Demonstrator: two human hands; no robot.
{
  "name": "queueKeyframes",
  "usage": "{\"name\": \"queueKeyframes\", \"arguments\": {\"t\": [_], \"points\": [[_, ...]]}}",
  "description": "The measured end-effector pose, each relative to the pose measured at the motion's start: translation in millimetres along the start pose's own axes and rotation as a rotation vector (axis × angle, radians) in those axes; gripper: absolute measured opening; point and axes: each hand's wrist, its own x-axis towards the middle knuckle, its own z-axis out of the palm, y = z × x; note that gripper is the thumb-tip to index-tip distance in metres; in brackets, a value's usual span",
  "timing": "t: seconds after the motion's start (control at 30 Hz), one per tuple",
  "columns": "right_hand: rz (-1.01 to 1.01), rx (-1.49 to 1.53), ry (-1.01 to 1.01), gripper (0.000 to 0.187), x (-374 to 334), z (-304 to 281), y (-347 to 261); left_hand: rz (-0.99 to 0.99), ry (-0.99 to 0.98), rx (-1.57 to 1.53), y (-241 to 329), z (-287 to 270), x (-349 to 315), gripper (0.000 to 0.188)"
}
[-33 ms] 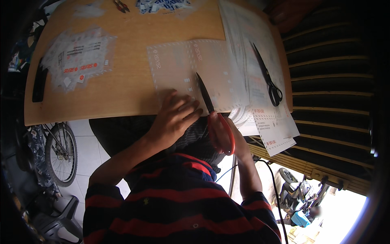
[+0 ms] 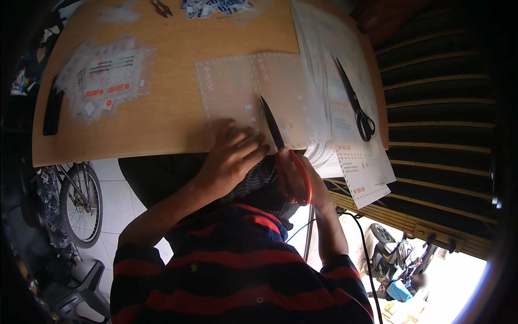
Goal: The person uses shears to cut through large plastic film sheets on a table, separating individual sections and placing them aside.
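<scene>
Mid-frame, the right hand (image 2: 295, 171) held the red scissors (image 2: 275, 132) in curled fingers, pointing up the sheet (image 2: 229, 89); the left hand (image 2: 231, 156) rested lower, fingers loosely spread. Too light a press could have let the sheet slide, skewing a cut.

A translucent sheet (image 2: 229, 86), edged with dashes and marked in orange, is laid flat at the near side of the desk (image 2: 172, 116). Red-handled scissors (image 2: 277, 135) are held by the handles, their dark, pointed blade directed far and slightly left across the sheet.
</scene>
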Motion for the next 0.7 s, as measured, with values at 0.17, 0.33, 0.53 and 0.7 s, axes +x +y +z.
{"name": "queueKeyframes", "arguments": {"t": [0.17, 0.33, 0.53, 0.7], "points": [[0.003, 0.02, 0.004, 0.067, 7.3, -0.6, -4.3, -0.002, 0.013, 0.002, 1.1, 0.7, -0.3, 0.032], [0.048, -0.041, 0.031, 0.069, 10.7, -0.4, -17.1, -0.005, 0.009, 0.0, 1.0, 0.5, -0.9, 0.032], [0.043, -0.025, 0.016, 0.073, 19.9, -5.4, -14.4, 0.002, 0.012, 0.009, 1.8, 0.2, -1.2, 0.031], [0.013, 0.038, -0.038, 0.068, 26.5, -6.5, -15.0, 0.023, -0.016, 0.011, -1.9, 3.6, -7.0, 0.032]]}}
